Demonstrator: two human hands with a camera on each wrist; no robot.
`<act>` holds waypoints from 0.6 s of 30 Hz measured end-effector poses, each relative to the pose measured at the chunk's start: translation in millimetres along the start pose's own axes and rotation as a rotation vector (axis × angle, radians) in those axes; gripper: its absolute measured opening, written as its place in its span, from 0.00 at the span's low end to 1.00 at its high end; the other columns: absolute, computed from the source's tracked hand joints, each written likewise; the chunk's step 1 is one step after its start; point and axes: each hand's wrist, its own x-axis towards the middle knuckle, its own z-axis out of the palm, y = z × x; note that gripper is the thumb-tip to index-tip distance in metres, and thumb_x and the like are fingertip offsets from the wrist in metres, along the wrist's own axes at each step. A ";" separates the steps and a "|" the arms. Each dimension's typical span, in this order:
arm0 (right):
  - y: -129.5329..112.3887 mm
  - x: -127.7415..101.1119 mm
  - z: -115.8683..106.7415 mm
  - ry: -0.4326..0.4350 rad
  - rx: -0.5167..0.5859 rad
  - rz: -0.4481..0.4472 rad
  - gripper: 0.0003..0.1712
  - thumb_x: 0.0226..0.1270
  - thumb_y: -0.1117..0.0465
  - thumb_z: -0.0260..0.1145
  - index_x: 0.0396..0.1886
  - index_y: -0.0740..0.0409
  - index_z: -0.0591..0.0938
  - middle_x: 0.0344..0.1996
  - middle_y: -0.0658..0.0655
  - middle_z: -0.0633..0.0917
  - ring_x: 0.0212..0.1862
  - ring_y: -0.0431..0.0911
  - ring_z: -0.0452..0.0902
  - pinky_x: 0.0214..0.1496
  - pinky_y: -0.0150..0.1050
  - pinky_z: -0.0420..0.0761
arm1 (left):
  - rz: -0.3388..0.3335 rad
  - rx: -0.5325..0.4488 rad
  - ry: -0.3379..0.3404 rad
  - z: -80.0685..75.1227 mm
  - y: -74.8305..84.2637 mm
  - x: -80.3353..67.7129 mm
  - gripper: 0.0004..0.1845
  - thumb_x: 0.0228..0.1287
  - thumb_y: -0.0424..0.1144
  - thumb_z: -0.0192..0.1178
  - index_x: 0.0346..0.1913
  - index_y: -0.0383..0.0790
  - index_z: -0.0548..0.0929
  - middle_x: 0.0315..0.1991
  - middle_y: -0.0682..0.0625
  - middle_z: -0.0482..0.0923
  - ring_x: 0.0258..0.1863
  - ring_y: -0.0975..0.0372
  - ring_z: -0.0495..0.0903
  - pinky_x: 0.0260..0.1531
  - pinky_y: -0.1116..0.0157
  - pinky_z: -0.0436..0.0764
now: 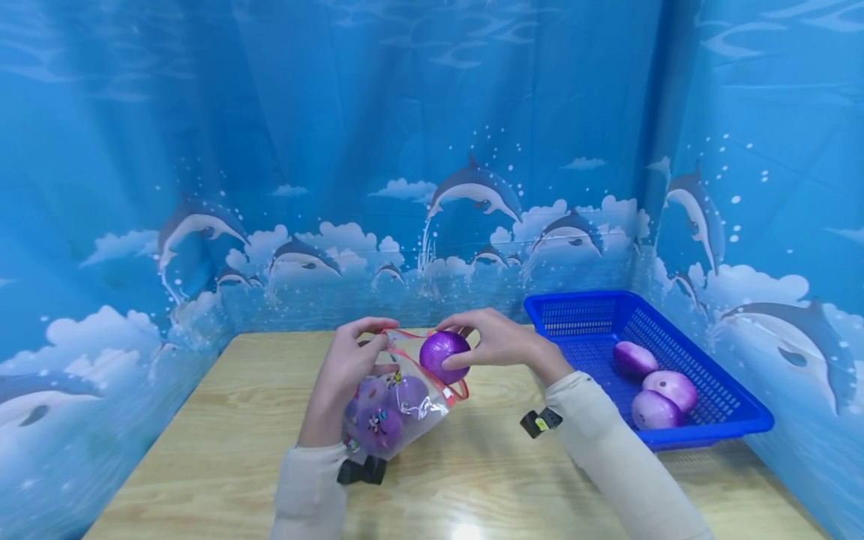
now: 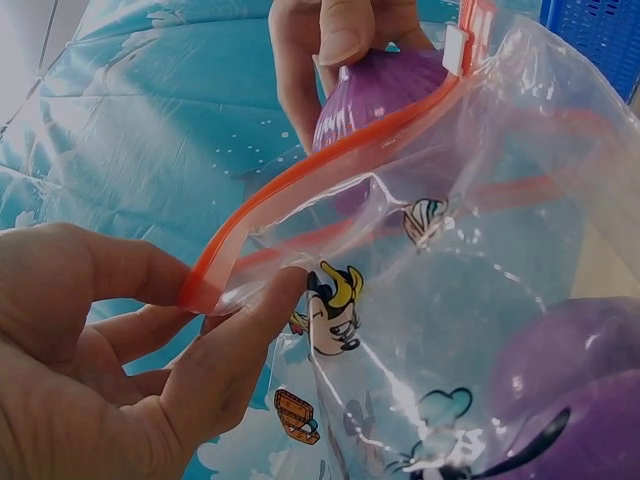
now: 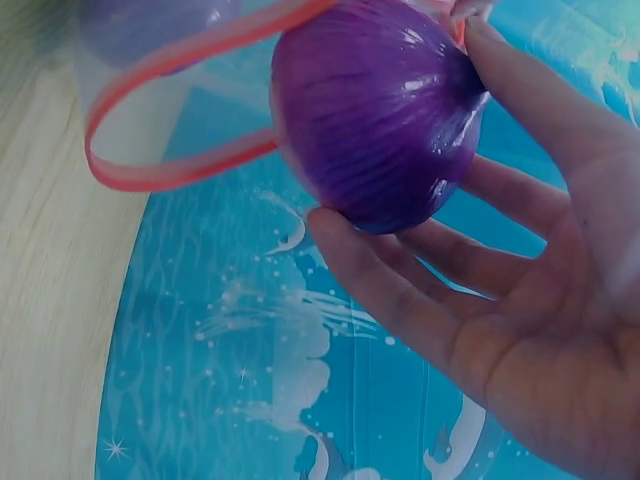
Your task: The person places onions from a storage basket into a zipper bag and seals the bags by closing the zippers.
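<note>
Purple onion [image 1: 443,354] at cartoon-printed zip bag [image 1: 394,409]; no readable writing.

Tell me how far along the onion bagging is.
Done: at least two purple onions already sit inside the zip bag. In hand: the left hand pinches the bag's red rim open while the right hand holds another onion at the mouth. Left: three onions remain in the blue basket.
</note>
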 end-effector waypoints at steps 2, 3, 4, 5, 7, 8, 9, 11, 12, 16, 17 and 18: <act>-2.4 1.0 2.6 0.008 -0.013 -0.006 0.33 0.63 0.44 0.76 0.66 0.49 0.81 0.54 0.53 0.87 0.56 0.49 0.81 0.49 0.36 0.89 | 0.002 -0.002 0.000 -0.2 -0.4 -0.1 0.18 0.76 0.30 0.50 0.62 0.39 0.82 0.59 0.39 0.71 0.50 0.48 0.82 0.41 0.60 0.93; -3.6 1.4 4.1 0.010 -0.018 -0.008 0.33 0.63 0.44 0.76 0.66 0.49 0.81 0.54 0.53 0.87 0.57 0.49 0.81 0.49 0.36 0.89 | 0.003 -0.004 0.000 -0.3 -0.5 -0.2 0.18 0.76 0.30 0.50 0.62 0.39 0.82 0.58 0.39 0.71 0.49 0.48 0.82 0.41 0.60 0.93; -5.0 1.6 5.4 0.011 -0.019 -0.007 0.33 0.64 0.44 0.75 0.66 0.49 0.81 0.54 0.53 0.86 0.57 0.49 0.81 0.49 0.37 0.89 | 0.004 -0.004 0.001 -0.5 -0.7 -0.2 0.17 0.76 0.30 0.50 0.61 0.39 0.82 0.58 0.39 0.71 0.49 0.49 0.82 0.41 0.60 0.93; -6.3 1.9 7.0 0.010 -0.024 -0.005 0.33 0.64 0.44 0.75 0.66 0.49 0.80 0.55 0.54 0.86 0.57 0.49 0.81 0.49 0.37 0.89 | 0.005 -0.005 0.001 -0.7 -0.9 -0.3 0.17 0.76 0.30 0.50 0.61 0.39 0.82 0.58 0.39 0.71 0.48 0.49 0.82 0.41 0.60 0.93; -8.9 2.2 9.8 0.006 -0.034 0.001 0.34 0.64 0.43 0.75 0.67 0.49 0.80 0.56 0.54 0.85 0.58 0.50 0.80 0.50 0.37 0.89 | 0.009 -0.008 0.000 -0.8 -1.2 -0.1 0.17 0.76 0.30 0.50 0.62 0.38 0.82 0.58 0.39 0.71 0.47 0.50 0.82 0.41 0.60 0.93; -10.1 2.5 11.4 0.003 -0.038 0.004 0.35 0.64 0.43 0.75 0.68 0.50 0.79 0.56 0.54 0.85 0.58 0.50 0.80 0.50 0.38 0.89 | 0.012 -0.009 0.000 -0.8 -1.3 0.1 0.17 0.76 0.30 0.51 0.62 0.38 0.82 0.58 0.39 0.71 0.47 0.50 0.82 0.40 0.60 0.93; -11.1 2.8 13.1 -0.002 -0.038 0.005 0.36 0.64 0.43 0.74 0.69 0.50 0.78 0.57 0.55 0.85 0.58 0.50 0.80 0.50 0.37 0.90 | 0.015 -0.011 0.000 -0.7 -1.3 0.2 0.17 0.76 0.30 0.51 0.62 0.38 0.82 0.58 0.39 0.71 0.47 0.50 0.82 0.40 0.60 0.93; -12.9 3.2 15.9 -0.010 -0.045 0.011 0.38 0.64 0.42 0.74 0.70 0.50 0.77 0.58 0.55 0.84 0.58 0.50 0.81 0.50 0.38 0.90 | 0.021 -0.017 -0.001 -0.6 -1.4 0.2 0.17 0.76 0.30 0.51 0.61 0.38 0.82 0.58 0.38 0.71 0.47 0.50 0.82 0.40 0.59 0.93; -13.9 2.8 16.9 -0.014 -0.044 0.015 0.38 0.64 0.42 0.74 0.70 0.51 0.77 0.57 0.55 0.84 0.57 0.50 0.81 0.49 0.38 0.90 | 0.023 -0.020 0.000 -0.5 -1.4 0.1 0.17 0.76 0.31 0.51 0.61 0.38 0.82 0.58 0.38 0.72 0.48 0.49 0.82 0.40 0.59 0.93; -15.3 2.0 20.9 -0.023 -0.009 0.023 0.38 0.64 0.43 0.75 0.71 0.51 0.77 0.57 0.57 0.81 0.57 0.50 0.81 0.50 0.39 0.90 | 0.028 -0.036 0.003 -1.1 -1.1 0.4 0.17 0.77 0.30 0.50 0.61 0.38 0.82 0.59 0.37 0.72 0.48 0.48 0.82 0.41 0.59 0.93; -14.9 1.8 21.7 -0.024 0.002 0.021 0.38 0.64 0.44 0.75 0.71 0.51 0.77 0.57 0.57 0.81 0.57 0.51 0.81 0.50 0.38 0.90 | 0.028 -0.039 0.004 -1.2 -1.0 0.6 0.17 0.77 0.30 0.50 0.61 0.38 0.83 0.59 0.37 0.71 0.47 0.49 0.82 0.41 0.59 0.93; -13.9 1.7 22.5 -0.025 0.014 0.015 0.37 0.65 0.45 0.74 0.71 0.52 0.77 0.56 0.58 0.80 0.57 0.51 0.82 0.51 0.38 0.91 | 0.028 -0.043 0.006 -1.5 -0.8 0.5 0.17 0.77 0.30 0.50 0.61 0.38 0.83 0.59 0.37 0.71 0.46 0.50 0.83 0.41 0.59 0.93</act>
